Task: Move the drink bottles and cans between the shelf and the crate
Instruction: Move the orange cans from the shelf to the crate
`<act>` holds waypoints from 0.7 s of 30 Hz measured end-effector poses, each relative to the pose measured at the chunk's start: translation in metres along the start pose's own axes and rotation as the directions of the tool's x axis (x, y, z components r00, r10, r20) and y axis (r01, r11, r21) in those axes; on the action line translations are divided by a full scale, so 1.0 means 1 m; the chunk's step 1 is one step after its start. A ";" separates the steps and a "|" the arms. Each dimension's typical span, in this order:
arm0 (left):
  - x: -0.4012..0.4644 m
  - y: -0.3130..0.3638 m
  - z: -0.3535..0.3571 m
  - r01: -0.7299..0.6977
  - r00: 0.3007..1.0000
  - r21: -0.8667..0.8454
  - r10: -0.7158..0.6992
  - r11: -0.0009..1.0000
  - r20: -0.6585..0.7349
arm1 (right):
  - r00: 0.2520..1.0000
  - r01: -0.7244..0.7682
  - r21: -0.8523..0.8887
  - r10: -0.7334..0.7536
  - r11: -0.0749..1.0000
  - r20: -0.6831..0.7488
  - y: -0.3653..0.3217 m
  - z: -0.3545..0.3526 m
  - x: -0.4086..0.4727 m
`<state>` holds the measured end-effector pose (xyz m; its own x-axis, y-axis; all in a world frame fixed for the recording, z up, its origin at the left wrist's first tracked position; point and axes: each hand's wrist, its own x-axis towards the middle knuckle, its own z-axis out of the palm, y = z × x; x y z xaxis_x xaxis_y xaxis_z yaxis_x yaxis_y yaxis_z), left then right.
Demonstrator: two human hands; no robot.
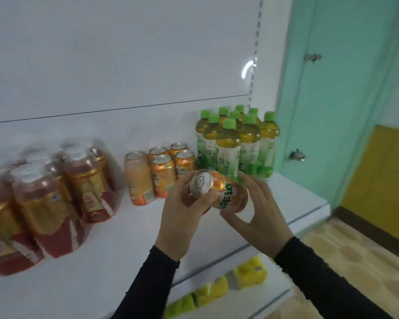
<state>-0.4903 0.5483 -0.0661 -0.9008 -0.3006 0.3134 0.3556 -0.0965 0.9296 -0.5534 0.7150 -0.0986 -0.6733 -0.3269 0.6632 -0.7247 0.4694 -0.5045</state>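
An orange soda can (pixel 219 189) is held tilted on its side above the white shelf (pixel 124 245), its silver top facing me. My left hand (pixel 182 212) grips the can near its top. My right hand (pixel 256 210) holds its lower end, thumb under it and fingers over the far side. Behind it, several more orange cans (pixel 161 173) stand upright in a group. To their right stand several green-capped tea bottles (pixel 237 139). At the left are several red-and-gold bottles (pixel 46 192) with white caps, blurred.
Yellow packs (pixel 249 275) lie on a lower shelf below the front edge. A teal door (pixel 336 100) with a knob stands right of the shelf, beside a yellow wall panel and patterned floor. No crate is in view.
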 end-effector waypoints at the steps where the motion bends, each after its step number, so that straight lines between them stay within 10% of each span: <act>1: 0.001 -0.003 0.008 -0.005 0.999 -0.018 0.006 1.000 0.032 | 0.999 -0.013 -0.064 0.011 0.998 -0.034 0.003 -0.012 -0.007; 10: -0.025 -0.042 0.125 0.015 0.943 -0.037 -0.002 0.999 0.333 | 0.946 -0.317 -0.553 0.214 0.770 -0.244 0.066 -0.161 -0.130; 21: -0.113 -0.132 0.324 0.020 0.746 0.205 -0.151 0.979 0.649 | 0.778 -0.619 -0.614 0.486 0.489 -0.397 0.141 -0.334 -0.301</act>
<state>-0.5158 0.9024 -0.1611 -0.8871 0.4062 0.2192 0.2792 0.0940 0.9556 -0.4041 1.1529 -0.1843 -0.8183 0.2999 0.4903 0.1527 0.9359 -0.3175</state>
